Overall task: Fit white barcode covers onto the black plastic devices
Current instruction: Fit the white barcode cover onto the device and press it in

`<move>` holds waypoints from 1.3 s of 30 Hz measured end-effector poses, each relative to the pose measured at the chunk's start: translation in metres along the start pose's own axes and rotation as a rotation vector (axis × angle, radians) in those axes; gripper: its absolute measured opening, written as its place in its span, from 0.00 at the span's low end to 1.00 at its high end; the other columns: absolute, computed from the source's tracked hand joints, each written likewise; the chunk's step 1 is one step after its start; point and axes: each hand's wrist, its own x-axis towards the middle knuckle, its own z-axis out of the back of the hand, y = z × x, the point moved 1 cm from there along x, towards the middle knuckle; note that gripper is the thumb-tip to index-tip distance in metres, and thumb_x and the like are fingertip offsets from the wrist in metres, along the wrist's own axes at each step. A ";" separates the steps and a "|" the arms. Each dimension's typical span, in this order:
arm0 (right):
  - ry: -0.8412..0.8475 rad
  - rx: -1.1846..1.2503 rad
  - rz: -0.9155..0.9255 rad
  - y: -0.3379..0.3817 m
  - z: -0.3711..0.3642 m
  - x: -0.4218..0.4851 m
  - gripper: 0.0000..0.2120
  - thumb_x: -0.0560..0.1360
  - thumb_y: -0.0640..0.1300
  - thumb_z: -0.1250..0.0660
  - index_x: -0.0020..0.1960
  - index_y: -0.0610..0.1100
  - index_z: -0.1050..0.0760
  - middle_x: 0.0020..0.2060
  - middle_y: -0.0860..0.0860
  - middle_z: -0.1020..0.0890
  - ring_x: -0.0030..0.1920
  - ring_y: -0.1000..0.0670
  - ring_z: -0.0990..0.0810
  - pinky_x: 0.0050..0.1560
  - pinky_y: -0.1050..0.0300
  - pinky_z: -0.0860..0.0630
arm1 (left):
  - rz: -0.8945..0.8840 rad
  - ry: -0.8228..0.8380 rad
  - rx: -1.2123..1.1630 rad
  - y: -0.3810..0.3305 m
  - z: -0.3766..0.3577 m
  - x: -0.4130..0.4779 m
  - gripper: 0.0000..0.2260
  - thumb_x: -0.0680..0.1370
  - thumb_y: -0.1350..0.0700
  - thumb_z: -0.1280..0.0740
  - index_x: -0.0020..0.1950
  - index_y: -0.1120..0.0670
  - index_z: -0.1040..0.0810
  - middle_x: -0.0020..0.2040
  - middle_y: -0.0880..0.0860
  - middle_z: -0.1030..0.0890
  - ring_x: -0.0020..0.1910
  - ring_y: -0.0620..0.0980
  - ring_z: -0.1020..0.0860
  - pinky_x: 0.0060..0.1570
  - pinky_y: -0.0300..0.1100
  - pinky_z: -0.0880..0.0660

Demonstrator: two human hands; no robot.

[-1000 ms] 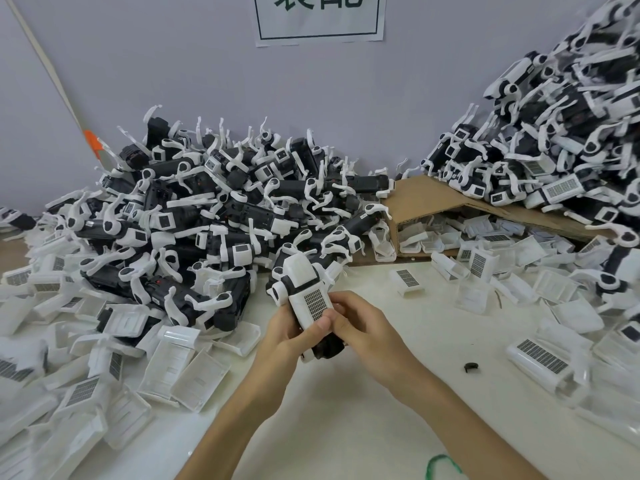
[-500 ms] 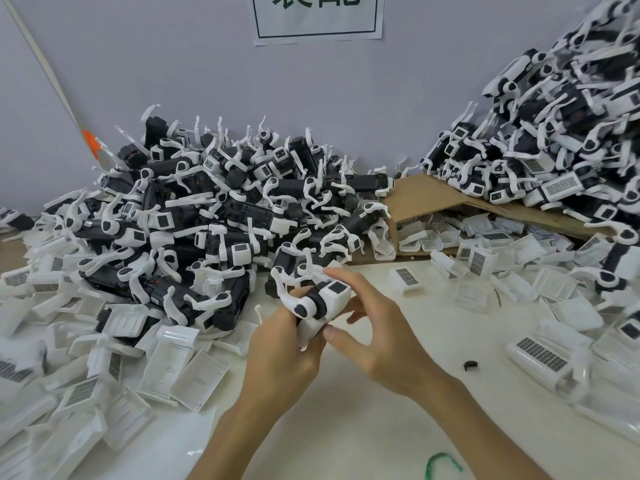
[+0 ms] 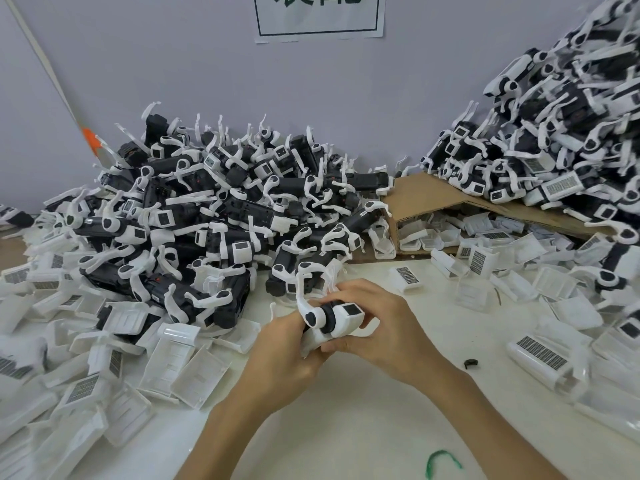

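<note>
Both hands hold one black device [image 3: 333,320] with a white cover on it, above the table's middle. My left hand [image 3: 284,355] grips its lower end from below. My right hand [image 3: 384,330] curls round the right side, thumb under the cover and fingers over the top. The device's white head with a small dark window points right, and a thin white lever sticks up at its left. The barcode face is turned out of sight.
A big heap of black devices [image 3: 207,220] fills the left back. Loose white covers [image 3: 180,362] lie at left and covers [image 3: 540,351] at right. A cardboard sheet [image 3: 426,199] props a second heap of devices [image 3: 561,140] at the right back. A small black piece [image 3: 471,363] lies on the white table [image 3: 346,427].
The device has been turned from barcode up to lying sideways, head to the right. My right hand has closed round it from the right and both hands sit slightly lower.
</note>
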 end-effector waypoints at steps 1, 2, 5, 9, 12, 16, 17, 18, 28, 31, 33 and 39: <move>-0.005 0.008 -0.005 0.000 0.000 0.000 0.25 0.64 0.51 0.18 0.60 0.59 0.20 0.53 0.61 0.21 0.52 0.53 0.20 0.47 0.53 0.23 | 0.001 -0.004 -0.002 0.000 0.000 0.000 0.11 0.75 0.54 0.29 0.58 0.50 0.19 0.46 0.44 0.16 0.46 0.46 0.18 0.46 0.52 0.21; -0.009 0.012 -0.005 0.000 0.000 0.000 0.25 0.64 0.50 0.18 0.60 0.58 0.19 0.53 0.60 0.21 0.53 0.52 0.20 0.47 0.54 0.22 | -0.001 -0.006 -0.002 0.000 0.000 0.000 0.12 0.75 0.53 0.30 0.58 0.50 0.19 0.47 0.44 0.16 0.46 0.46 0.18 0.46 0.52 0.21; -0.007 -0.015 -0.005 0.000 -0.002 -0.001 0.24 0.67 0.51 0.20 0.61 0.57 0.21 0.56 0.61 0.22 0.54 0.53 0.21 0.44 0.66 0.26 | -0.005 -0.017 0.027 0.000 0.001 0.000 0.14 0.73 0.52 0.32 0.58 0.50 0.20 0.47 0.44 0.16 0.47 0.48 0.18 0.45 0.51 0.22; 0.038 0.073 -0.117 0.006 -0.011 -0.003 0.31 0.69 0.61 0.27 0.70 0.65 0.32 0.62 0.63 0.23 0.53 0.53 0.19 0.46 0.60 0.22 | -0.116 -0.203 0.186 -0.007 0.003 -0.001 0.25 0.70 0.57 0.34 0.65 0.40 0.27 0.58 0.38 0.20 0.53 0.40 0.23 0.38 0.27 0.29; 0.003 0.177 -0.145 0.011 -0.017 -0.004 0.31 0.72 0.62 0.28 0.73 0.63 0.33 0.62 0.61 0.22 0.54 0.51 0.19 0.50 0.55 0.20 | -0.150 -0.277 0.209 -0.013 0.004 -0.002 0.29 0.70 0.58 0.34 0.68 0.38 0.32 0.66 0.33 0.29 0.55 0.35 0.27 0.42 0.22 0.30; 0.034 0.253 -0.179 0.014 -0.018 -0.004 0.31 0.74 0.57 0.28 0.73 0.67 0.36 0.66 0.60 0.22 0.57 0.59 0.20 0.51 0.67 0.25 | -0.147 -0.262 0.232 -0.008 0.003 -0.002 0.29 0.70 0.58 0.32 0.67 0.37 0.31 0.59 0.36 0.21 0.51 0.42 0.23 0.36 0.23 0.33; 0.045 0.257 -0.185 0.013 -0.018 -0.004 0.31 0.74 0.55 0.28 0.73 0.67 0.37 0.65 0.59 0.22 0.56 0.61 0.20 0.51 0.69 0.26 | -0.137 -0.251 0.227 -0.006 0.003 -0.002 0.28 0.70 0.59 0.31 0.66 0.37 0.30 0.57 0.36 0.20 0.50 0.43 0.22 0.36 0.23 0.33; 0.054 0.251 -0.186 0.013 -0.019 -0.004 0.31 0.75 0.53 0.28 0.73 0.67 0.38 0.64 0.60 0.21 0.55 0.62 0.20 0.50 0.70 0.27 | -0.127 -0.241 0.219 -0.003 0.002 -0.002 0.28 0.70 0.61 0.29 0.65 0.38 0.28 0.55 0.37 0.19 0.50 0.43 0.22 0.36 0.23 0.33; 0.045 0.263 -0.182 0.007 -0.016 -0.006 0.24 0.77 0.62 0.37 0.72 0.69 0.35 0.51 0.59 0.15 0.48 0.54 0.17 0.50 0.57 0.21 | -0.148 -0.252 0.208 -0.002 -0.003 -0.001 0.25 0.74 0.56 0.25 0.64 0.37 0.30 0.55 0.36 0.20 0.51 0.43 0.23 0.37 0.28 0.33; -0.001 0.296 -0.204 0.006 -0.020 -0.006 0.22 0.77 0.62 0.39 0.71 0.64 0.32 0.49 0.60 0.16 0.45 0.58 0.19 0.47 0.63 0.24 | -0.134 -0.270 0.227 -0.003 -0.004 -0.001 0.20 0.75 0.54 0.25 0.59 0.38 0.28 0.42 0.32 0.21 0.48 0.42 0.23 0.34 0.26 0.35; -0.034 0.319 -0.222 0.006 -0.020 -0.006 0.21 0.76 0.62 0.40 0.68 0.62 0.30 0.48 0.60 0.16 0.44 0.60 0.20 0.46 0.66 0.25 | -0.133 -0.281 0.236 -0.004 -0.004 0.000 0.17 0.75 0.54 0.25 0.58 0.39 0.26 0.41 0.32 0.22 0.47 0.43 0.23 0.36 0.27 0.34; -0.118 0.471 -0.336 0.008 -0.019 0.000 0.16 0.77 0.54 0.40 0.63 0.56 0.25 0.46 0.59 0.17 0.45 0.57 0.20 0.45 0.60 0.22 | -0.233 -0.312 0.238 -0.009 -0.005 0.005 0.15 0.75 0.56 0.24 0.59 0.49 0.22 0.53 0.38 0.21 0.52 0.42 0.23 0.58 0.39 0.29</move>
